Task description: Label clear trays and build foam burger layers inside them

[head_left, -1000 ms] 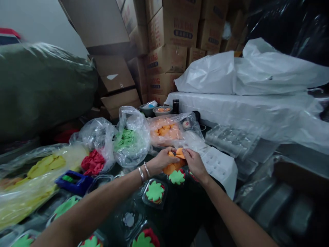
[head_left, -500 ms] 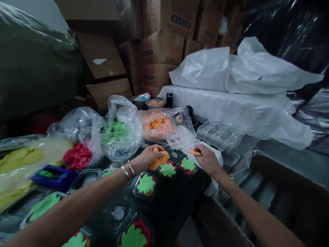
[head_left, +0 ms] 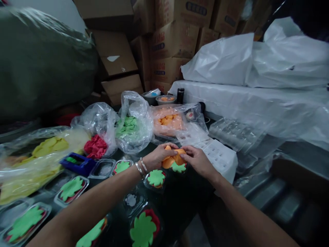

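Observation:
My left hand (head_left: 160, 155), with two bracelets at the wrist, is closed around several flat orange foam pieces (head_left: 169, 162). My right hand (head_left: 196, 158) meets it, thumb and fingers pinching the right side of the orange pieces. Just below them sits a green leaf-shaped foam piece (head_left: 178, 167), partly covered by the hands. Beside my left wrist, a clear plastic tray (head_left: 161, 188) holds a green flower-like piece (head_left: 156, 178) over red. Nearer to me lies a larger green piece (head_left: 143, 229) on red in another clear tray.
Plastic bags of green pieces (head_left: 128, 125), red pieces (head_left: 95, 146), yellow pieces (head_left: 51, 148) and orange pieces (head_left: 168, 120) line the table's back. A blue holder (head_left: 78, 164) stands at left. White-wrapped stock (head_left: 221, 61), cardboard boxes (head_left: 174, 39) and stacked clear trays (head_left: 233, 133) surround the table.
My right hand, apart to the right with an orange piece before, has moved left to the orange pieces in my left hand. The view has swung so that things sit farther right.

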Tool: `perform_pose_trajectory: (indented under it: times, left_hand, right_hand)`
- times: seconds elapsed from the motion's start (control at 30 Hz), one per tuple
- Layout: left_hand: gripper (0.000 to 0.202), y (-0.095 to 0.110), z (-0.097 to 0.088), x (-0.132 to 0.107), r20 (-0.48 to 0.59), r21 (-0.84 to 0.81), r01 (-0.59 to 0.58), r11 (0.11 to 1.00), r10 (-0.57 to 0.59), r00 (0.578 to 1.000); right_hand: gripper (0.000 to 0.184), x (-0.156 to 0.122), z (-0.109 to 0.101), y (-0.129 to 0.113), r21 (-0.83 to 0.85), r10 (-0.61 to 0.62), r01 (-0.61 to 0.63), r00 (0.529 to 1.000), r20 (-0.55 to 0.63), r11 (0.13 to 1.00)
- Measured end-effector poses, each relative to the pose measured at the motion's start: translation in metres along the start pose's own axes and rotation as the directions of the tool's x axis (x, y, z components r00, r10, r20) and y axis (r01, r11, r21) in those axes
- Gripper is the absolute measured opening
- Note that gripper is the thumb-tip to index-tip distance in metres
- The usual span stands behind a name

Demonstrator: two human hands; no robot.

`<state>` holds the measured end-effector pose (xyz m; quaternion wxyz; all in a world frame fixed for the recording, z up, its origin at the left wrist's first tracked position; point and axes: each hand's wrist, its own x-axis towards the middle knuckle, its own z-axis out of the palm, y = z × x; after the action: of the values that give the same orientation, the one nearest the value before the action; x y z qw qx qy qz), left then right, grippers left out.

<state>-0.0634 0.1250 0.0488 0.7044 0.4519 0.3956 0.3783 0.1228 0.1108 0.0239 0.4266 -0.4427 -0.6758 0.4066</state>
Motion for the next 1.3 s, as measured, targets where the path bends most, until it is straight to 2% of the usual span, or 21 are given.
perform_pose_trajectory:
  times: [0.07,0.13,0.2,0.3,0.47,0.53,0.6,0.67,0.73,0.77,0.8,0.83,0.87,0.93,0.97,1.03,1.07,1.13,1.2,1.3]
  left_hand:
    - [0.027,0.002,-0.004,0.000,-0.081,0.024,0.000,1.000,0.002,0.997]
    - [0.024,0.002,-0.010,-0.003,-0.146,0.013,0.021,1.000,-0.018,0.989]
    - [0.022,0.002,-0.017,-0.007,-0.169,-0.035,0.043,0.998,-0.048,0.984]
    - [0.021,0.000,-0.026,-0.014,-0.139,-0.107,0.067,0.992,-0.082,0.987]
    - [0.024,-0.002,-0.042,-0.021,-0.088,-0.165,0.072,0.984,-0.087,0.992]
    - [0.025,-0.004,-0.047,-0.022,-0.085,-0.173,0.066,0.983,-0.082,0.993]
    - [0.026,-0.006,-0.052,-0.022,-0.062,-0.187,0.060,0.981,-0.072,0.995]
    - [0.028,-0.009,-0.056,-0.022,-0.033,-0.210,0.061,0.976,-0.069,0.997]
    - [0.029,-0.012,-0.059,-0.023,-0.023,-0.241,0.059,0.969,-0.067,0.998]
    - [0.030,-0.013,-0.060,-0.023,-0.023,-0.254,0.056,0.966,-0.064,0.998]
    - [0.030,-0.014,-0.060,-0.023,-0.024,-0.265,0.050,0.963,-0.058,0.998]
    - [0.031,-0.014,-0.060,-0.023,-0.031,-0.274,0.037,0.961,-0.047,0.998]
    - [0.031,-0.014,-0.058,-0.024,-0.039,-0.281,0.021,0.959,-0.034,0.999]
    - [0.034,-0.011,-0.055,-0.026,-0.054,-0.294,-0.022,0.955,0.006,0.999]
    - [0.036,-0.009,-0.053,-0.028,-0.061,-0.298,-0.046,0.953,0.029,0.998]
    - [0.038,-0.004,-0.050,-0.035,-0.098,-0.277,-0.071,0.958,0.045,0.994]
    - [0.037,-0.002,-0.050,-0.040,-0.124,-0.256,-0.066,0.964,0.035,0.992]
    - [0.034,0.000,-0.053,-0.052,-0.184,-0.206,-0.001,0.979,-0.038,0.982]
    - [0.031,0.001,-0.060,-0.063,-0.230,-0.169,0.086,0.982,-0.124,0.965]
    - [0.030,-0.001,-0.070,-0.075,-0.285,-0.153,0.121,0.981,-0.161,0.945]
  right_hand:
    - [0.024,0.007,0.010,0.002,0.061,0.051,-0.048,0.998,-0.045,0.997]
    - [0.022,0.010,0.018,0.009,-0.001,0.089,-0.090,0.990,-0.109,0.996]
    - [0.021,0.008,0.024,0.016,-0.063,0.119,-0.125,0.989,-0.092,0.990]
    - [0.020,0.002,0.029,0.019,-0.040,0.118,-0.120,0.992,-0.046,0.992]
    - [0.027,0.001,0.022,0.018,0.043,0.145,-0.148,0.987,0.063,0.988]
    - [0.025,0.003,0.020,0.021,-0.030,0.148,-0.146,0.986,0.075,0.989]
    - [0.018,0.005,0.022,0.026,-0.216,0.121,-0.108,0.992,0.046,0.970]
    - [0.011,0.006,0.027,0.031,-0.515,0.034,-0.021,0.999,0.016,0.857]
    - [0.010,0.004,0.035,0.031,-0.752,-0.096,0.075,0.995,0.016,0.655]
    - [0.011,0.002,0.040,0.029,-0.804,-0.158,0.108,0.987,0.017,0.585]
    - [0.012,0.001,0.045,0.024,-0.811,-0.207,0.128,0.978,0.009,0.570]
    - [0.012,0.000,0.051,0.019,-0.773,-0.225,0.136,0.974,-0.009,0.619]
    - [0.013,-0.001,0.058,0.012,-0.684,-0.203,0.130,0.979,-0.027,0.718]
    - [0.018,0.000,0.072,-0.002,-0.363,-0.064,0.048,0.997,-0.032,0.931]
    - [0.022,0.001,0.078,-0.008,-0.174,0.014,-0.015,1.000,-0.009,0.985]
    - [0.030,0.002,0.088,-0.015,0.118,0.108,-0.110,0.994,0.025,0.987]
    - [0.032,0.003,0.091,-0.016,0.196,0.123,-0.124,0.992,0.017,0.973]
    - [0.034,0.001,0.092,-0.014,0.241,0.138,-0.137,0.990,0.014,0.961]
    - [0.031,-0.003,0.092,-0.009,0.198,0.151,-0.162,0.986,0.072,0.967]
    - [0.016,-0.012,0.097,0.001,-0.044,0.130,-0.124,0.975,0.179,0.991]
